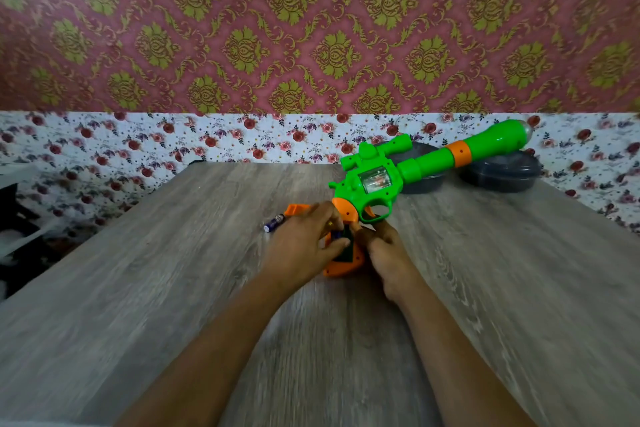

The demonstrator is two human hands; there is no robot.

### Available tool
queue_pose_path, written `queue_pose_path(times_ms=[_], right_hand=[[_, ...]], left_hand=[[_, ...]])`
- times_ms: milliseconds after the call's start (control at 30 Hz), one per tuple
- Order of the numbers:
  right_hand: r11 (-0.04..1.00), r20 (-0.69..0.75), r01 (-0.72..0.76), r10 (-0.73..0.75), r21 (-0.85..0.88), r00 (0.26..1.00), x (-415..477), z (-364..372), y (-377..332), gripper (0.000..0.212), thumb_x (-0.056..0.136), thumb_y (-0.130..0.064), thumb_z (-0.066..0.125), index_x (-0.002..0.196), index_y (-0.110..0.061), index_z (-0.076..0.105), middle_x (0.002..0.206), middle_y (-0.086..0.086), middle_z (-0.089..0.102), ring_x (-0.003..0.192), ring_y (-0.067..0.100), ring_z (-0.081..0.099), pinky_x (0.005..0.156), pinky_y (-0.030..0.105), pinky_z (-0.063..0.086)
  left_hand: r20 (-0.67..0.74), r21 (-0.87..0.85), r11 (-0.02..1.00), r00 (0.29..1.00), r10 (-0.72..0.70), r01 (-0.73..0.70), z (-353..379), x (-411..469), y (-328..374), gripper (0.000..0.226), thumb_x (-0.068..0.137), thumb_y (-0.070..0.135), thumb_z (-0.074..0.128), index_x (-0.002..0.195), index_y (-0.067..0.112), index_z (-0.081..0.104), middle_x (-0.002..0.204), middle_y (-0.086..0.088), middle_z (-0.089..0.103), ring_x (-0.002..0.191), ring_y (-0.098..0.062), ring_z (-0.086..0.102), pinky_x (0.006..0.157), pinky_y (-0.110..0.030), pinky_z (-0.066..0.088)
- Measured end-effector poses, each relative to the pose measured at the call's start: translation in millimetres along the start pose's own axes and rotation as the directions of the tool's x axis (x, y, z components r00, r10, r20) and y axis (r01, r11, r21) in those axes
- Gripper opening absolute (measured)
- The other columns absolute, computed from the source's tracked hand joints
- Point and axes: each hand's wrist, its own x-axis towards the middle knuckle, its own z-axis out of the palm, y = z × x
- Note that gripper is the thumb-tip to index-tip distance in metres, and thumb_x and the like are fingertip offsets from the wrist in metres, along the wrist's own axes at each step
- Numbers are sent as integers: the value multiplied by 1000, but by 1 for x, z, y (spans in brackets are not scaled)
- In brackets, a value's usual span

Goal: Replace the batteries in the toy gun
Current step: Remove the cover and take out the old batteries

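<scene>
Orange grip of green-and-orange plastic toy gun (381, 180) mostly hidden: left hand (298, 246) fingers curl over it, right hand (384, 246) fingers pinch its right edge. Gun mid grey wood-grain worktop (173, 270). Blue cylindrical battery (274, 222) just left.

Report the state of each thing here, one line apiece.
toy gun: lying on the table, barrel over a dark container.
battery compartment: open, in the orange grip.
battery cover: off, lying on the table.
loose battery: out, lying on the table.
left hand: fingers curled at the compartment; what they hold is hidden.
right hand: holds the grip.
</scene>
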Motion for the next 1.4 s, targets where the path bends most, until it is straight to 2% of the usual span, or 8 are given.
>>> queue_pose_path(times_ms=[200,300,433,667,900,1167,1300,1400], right_hand=[[996,-48,87,-86,20,995,-1,-1,-2,22,92,-7,52,108,-20,57,106,9,67,94,19,64,91,40,50],[989,-38,147,-147,1,988,0,0,-3,23,92,-5,51,108,-22,55,98,0,67,80,2,64,82,25,51],[976,-14,205,-207,-65,978,0,2,-3,29,92,-5,52,112,-26,53,109,1,65,101,15,62,91,32,49],[957,109,252,-238,-147,965,-5,6,-7,32,93,-3,50,115,-26,49,111,-1,62,101,8,58,90,21,46],[972,82,206,-197,-115,977,-5,2,-8,31,93,-7,52,116,-28,49,102,-8,63,97,5,59,99,33,45],[976,87,159,-147,-149,985,-1,1,-4,35,93,-15,53,121,-36,46,124,5,61,114,19,57,100,46,46],[981,78,146,-136,-131,988,-1,1,-4,34,93,-14,54,118,-36,47,122,4,61,113,19,58,99,44,46],[984,62,148,-142,-102,988,-1,1,-5,34,92,-12,54,119,-32,48,121,6,62,111,19,58,97,40,47]], left_hand=[[85,-185,982,996,-20,35,-9,2,-6,26,75,22,77,98,18,65,79,11,67,59,8,53,58,-23,39],[-76,-276,959,993,-94,69,-22,3,-10,15,76,21,77,84,15,66,71,7,70,61,-3,62,57,-21,46],[-326,-325,931,904,-278,169,-37,4,-25,11,79,9,73,83,6,63,63,9,56,51,7,49,48,-6,33],[-272,68,909,884,-380,412,-26,0,-64,17,81,28,71,90,16,62,91,-7,65,80,-25,60,65,-34,49],[-136,274,845,888,-438,459,-17,-2,-64,18,86,28,64,98,16,58,98,-9,63,87,-28,59,64,-34,47],[-29,377,794,863,-504,476,-10,-3,-67,21,89,32,59,106,19,56,97,-8,62,83,-23,59,63,-32,49],[-82,286,806,851,-519,519,-17,-1,-68,23,86,34,62,100,15,60,98,-10,62,86,-27,60,67,-33,49],[-244,10,865,840,-484,501,-27,6,-57,22,90,27,50,96,9,60,94,-10,62,81,-25,57,64,-30,42]])
